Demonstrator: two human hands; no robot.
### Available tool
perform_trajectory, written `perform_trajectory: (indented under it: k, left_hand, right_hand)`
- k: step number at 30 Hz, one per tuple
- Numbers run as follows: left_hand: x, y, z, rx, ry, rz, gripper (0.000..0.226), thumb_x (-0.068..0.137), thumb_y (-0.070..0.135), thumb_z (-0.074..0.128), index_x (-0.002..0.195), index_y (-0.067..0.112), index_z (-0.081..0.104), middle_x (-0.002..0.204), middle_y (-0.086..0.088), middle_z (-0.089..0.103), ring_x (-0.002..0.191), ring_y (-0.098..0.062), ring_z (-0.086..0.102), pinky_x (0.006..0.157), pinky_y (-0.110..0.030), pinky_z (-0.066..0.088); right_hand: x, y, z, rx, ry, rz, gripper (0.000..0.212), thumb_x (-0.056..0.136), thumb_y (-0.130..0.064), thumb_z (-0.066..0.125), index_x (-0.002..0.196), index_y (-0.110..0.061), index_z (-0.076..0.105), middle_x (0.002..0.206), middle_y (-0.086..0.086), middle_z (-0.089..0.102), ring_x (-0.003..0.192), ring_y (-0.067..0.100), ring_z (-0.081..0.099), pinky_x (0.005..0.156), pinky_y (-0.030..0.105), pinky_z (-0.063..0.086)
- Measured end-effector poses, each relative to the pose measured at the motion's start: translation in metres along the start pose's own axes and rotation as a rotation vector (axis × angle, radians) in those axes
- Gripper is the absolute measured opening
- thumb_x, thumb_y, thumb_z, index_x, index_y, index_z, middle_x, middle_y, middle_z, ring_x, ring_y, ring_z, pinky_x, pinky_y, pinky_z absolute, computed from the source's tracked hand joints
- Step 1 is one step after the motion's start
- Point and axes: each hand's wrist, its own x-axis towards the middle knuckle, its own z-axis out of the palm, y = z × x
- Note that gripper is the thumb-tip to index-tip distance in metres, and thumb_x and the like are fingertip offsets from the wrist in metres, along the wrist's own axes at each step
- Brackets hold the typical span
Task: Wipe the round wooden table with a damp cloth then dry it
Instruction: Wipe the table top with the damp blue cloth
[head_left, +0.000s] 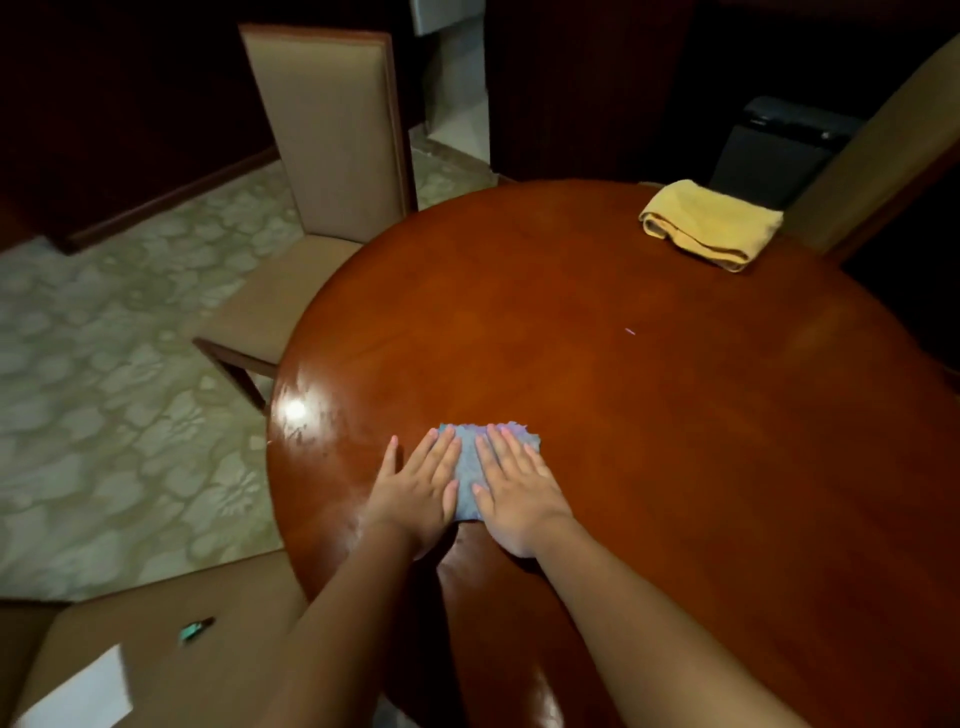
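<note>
The round wooden table (649, 415) fills the middle and right of the view, glossy and reddish brown. A blue-grey cloth (467, 467) lies flat on it near the left front edge. My left hand (415, 488) and my right hand (514, 493) press palm-down on the cloth side by side, fingers stretched forward and slightly apart. The cloth shows between the hands and past the fingertips. Damp streaks shine on the wood left of the hands. A folded yellow towel (711, 223) rests at the table's far right edge, well away from both hands.
A beige high-backed chair (322, 171) stands at the table's far left. Another chair (883, 156) is at the far right, with a dark bin (774, 150) behind. A tan seat (156, 649) at lower left holds white paper (78, 696) and a small teal object (195, 630).
</note>
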Motion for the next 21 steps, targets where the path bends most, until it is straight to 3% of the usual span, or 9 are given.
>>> perform_trajectory:
  k: [4, 6, 9, 11, 13, 15, 17, 19, 21]
  left_hand:
    - [-0.040, -0.002, 0.002, -0.033, -0.094, -0.029, 0.076, 0.063, 0.039, -0.033, 0.135, 0.018, -0.028, 0.142, 0.007, -0.033, 0.143, -0.012, -0.020, 0.116, -0.049, -0.011]
    - [-0.051, 0.000, 0.005, -0.027, -0.093, -0.021, 0.076, 0.062, 0.039, -0.034, 0.135, 0.018, -0.028, 0.143, 0.006, -0.033, 0.143, -0.013, -0.020, 0.116, -0.049, -0.012]
    - [-0.065, 0.007, 0.007, -0.010, -0.114, -0.033, 0.076, 0.064, 0.039, -0.032, 0.136, 0.018, -0.026, 0.150, 0.006, -0.027, 0.145, -0.014, -0.017, 0.116, -0.050, -0.010]
    - [-0.076, 0.013, 0.007, 0.030, -0.128, -0.005, 0.075, 0.069, 0.039, -0.029, 0.140, 0.016, -0.021, 0.151, 0.004, -0.023, 0.145, -0.015, -0.013, 0.115, -0.052, -0.008]
    - [-0.086, 0.019, 0.003, 0.046, -0.122, 0.003, 0.075, 0.082, 0.040, -0.010, 0.149, 0.013, 0.009, 0.155, -0.001, 0.001, 0.145, -0.018, 0.013, 0.114, -0.054, 0.005]
    - [-0.092, 0.023, 0.010, 0.007, -0.089, 0.024, 0.063, 0.089, 0.037, 0.019, 0.134, 0.009, 0.054, 0.144, -0.005, 0.044, 0.129, -0.020, 0.048, 0.104, -0.056, 0.029]
    - [-0.095, 0.031, 0.008, -0.041, -0.118, 0.035, 0.057, 0.088, 0.036, 0.028, 0.125, 0.010, 0.063, 0.135, -0.005, 0.055, 0.121, -0.020, 0.056, 0.095, -0.054, 0.043]
    - [-0.098, 0.047, 0.003, -0.072, -0.094, 0.035, 0.062, 0.089, 0.038, 0.021, 0.135, 0.011, 0.052, 0.145, -0.005, 0.041, 0.131, -0.020, 0.046, 0.099, -0.055, 0.040]
    - [-0.093, 0.062, -0.002, -0.036, -0.084, 0.082, 0.066, 0.089, 0.040, 0.000, 0.149, 0.015, 0.011, 0.154, -0.002, -0.002, 0.144, -0.015, 0.007, 0.112, -0.056, 0.016]
  right_hand:
    - [-0.020, -0.025, 0.016, -0.011, -0.027, -0.034, 0.095, 0.062, -0.051, -0.027, 0.149, -0.015, -0.016, 0.158, 0.002, -0.021, 0.143, 0.014, -0.022, 0.110, 0.030, -0.019]
    - [-0.028, -0.029, 0.020, -0.021, -0.033, -0.041, 0.088, 0.070, -0.053, -0.023, 0.149, -0.015, -0.017, 0.158, 0.002, -0.021, 0.143, 0.014, -0.022, 0.112, 0.031, -0.017]
    - [-0.041, -0.030, 0.023, -0.038, -0.045, -0.049, 0.063, 0.099, -0.046, 0.004, 0.150, -0.014, -0.016, 0.158, 0.002, -0.021, 0.144, 0.014, -0.021, 0.117, 0.033, -0.012]
    - [-0.053, -0.028, 0.026, -0.035, -0.060, -0.070, 0.063, 0.098, -0.047, 0.000, 0.150, -0.015, -0.016, 0.158, 0.001, -0.021, 0.144, 0.014, -0.021, 0.117, 0.033, -0.012]
    - [-0.065, -0.025, 0.030, -0.029, -0.069, -0.099, 0.081, 0.079, -0.054, -0.018, 0.150, -0.016, -0.016, 0.158, 0.001, -0.022, 0.144, 0.014, -0.022, 0.116, 0.032, -0.013]
    - [-0.074, -0.020, 0.034, -0.019, -0.078, -0.115, 0.093, 0.066, -0.056, -0.023, 0.150, -0.016, -0.015, 0.156, -0.002, -0.024, 0.144, 0.014, -0.022, 0.115, 0.032, -0.014]
    - [-0.084, -0.012, 0.035, -0.014, -0.070, -0.128, 0.094, 0.067, -0.059, -0.023, 0.150, -0.016, -0.015, 0.155, -0.003, -0.024, 0.141, 0.012, -0.025, 0.113, 0.030, -0.016]
    - [-0.095, -0.001, 0.034, -0.019, -0.074, -0.143, 0.097, 0.070, -0.068, -0.028, 0.150, -0.016, -0.014, 0.154, -0.003, -0.025, 0.135, 0.010, -0.030, 0.109, 0.027, -0.019]
    - [-0.102, 0.013, 0.029, -0.007, -0.079, -0.140, 0.104, 0.063, -0.068, -0.032, 0.150, -0.015, -0.013, 0.148, -0.004, -0.028, 0.133, 0.009, -0.031, 0.108, 0.025, -0.021]
